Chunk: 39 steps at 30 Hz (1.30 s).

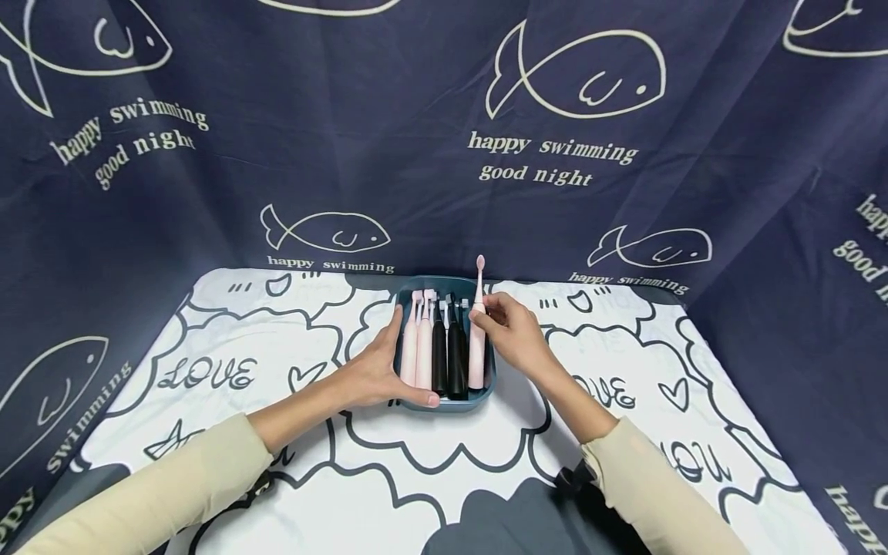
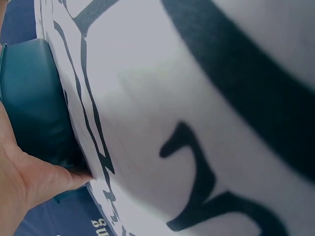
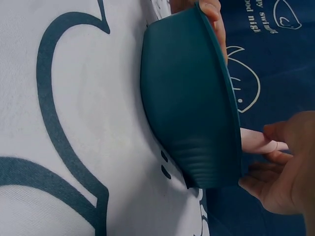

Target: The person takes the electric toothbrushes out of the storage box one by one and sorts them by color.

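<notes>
A dark teal plastic bin [image 1: 444, 406] stands on the cloth-covered table by the back wall. Inside it, pink electric toothbrushes [image 1: 410, 351] lie on the left and black electric toothbrushes [image 1: 457, 358] in the middle, heads pointing away. My left hand [image 1: 378, 368] holds the bin's left side, fingers along the wall and thumb at the front rim. With thumb and fingers my right hand [image 1: 516, 331] pinches a pink electric toothbrush [image 1: 476, 354] at the bin's right side. Its head rises above the far rim; its lower end is hidden behind the bin's wall [image 3: 192, 93] in the right wrist view.
A white tablecloth [image 1: 444, 447] with dark cloud outlines and lettering covers the table. Close behind the bin hangs a navy curtain [image 1: 444, 193] with fish prints, which also runs along both sides.
</notes>
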Tool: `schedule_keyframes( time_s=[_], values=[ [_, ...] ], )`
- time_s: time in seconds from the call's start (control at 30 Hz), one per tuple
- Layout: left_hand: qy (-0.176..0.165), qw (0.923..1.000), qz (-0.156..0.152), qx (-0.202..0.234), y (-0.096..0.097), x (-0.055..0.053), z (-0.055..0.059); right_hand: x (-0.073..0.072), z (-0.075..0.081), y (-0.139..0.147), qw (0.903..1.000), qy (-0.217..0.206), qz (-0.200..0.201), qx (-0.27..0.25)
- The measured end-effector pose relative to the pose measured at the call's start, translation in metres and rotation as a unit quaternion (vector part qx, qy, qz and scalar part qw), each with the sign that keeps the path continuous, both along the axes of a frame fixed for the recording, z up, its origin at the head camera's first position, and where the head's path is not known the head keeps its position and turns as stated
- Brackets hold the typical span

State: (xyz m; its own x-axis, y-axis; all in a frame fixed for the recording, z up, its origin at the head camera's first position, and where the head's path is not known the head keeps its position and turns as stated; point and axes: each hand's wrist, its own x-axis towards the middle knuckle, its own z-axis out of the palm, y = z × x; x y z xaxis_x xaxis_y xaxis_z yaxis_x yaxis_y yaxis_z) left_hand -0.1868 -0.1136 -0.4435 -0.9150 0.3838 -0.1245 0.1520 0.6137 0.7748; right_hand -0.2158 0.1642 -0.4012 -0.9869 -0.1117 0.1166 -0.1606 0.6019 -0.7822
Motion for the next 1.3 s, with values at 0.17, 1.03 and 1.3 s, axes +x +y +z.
schedule_keyframes(
  time_s=[0.17, 1.03, 1.3],
  values=[
    [-0.005, 1.0000, 0.000, 0.001, 0.001, -0.001, 0.001, 0.004, 0.004, 0.001, 0.9991, 0.011, 0.019, -0.036],
    [0.005, 0.9999, -0.010, 0.003, 0.001, -0.002, 0.001, -0.003, 0.032, 0.030, 0.9690, 0.061, 0.084, -0.224],
    [0.000, 1.0000, -0.008, 0.001, 0.000, 0.000, 0.000, -0.009, 0.046, 0.045, 0.9543, 0.078, 0.106, -0.268]
  ],
)
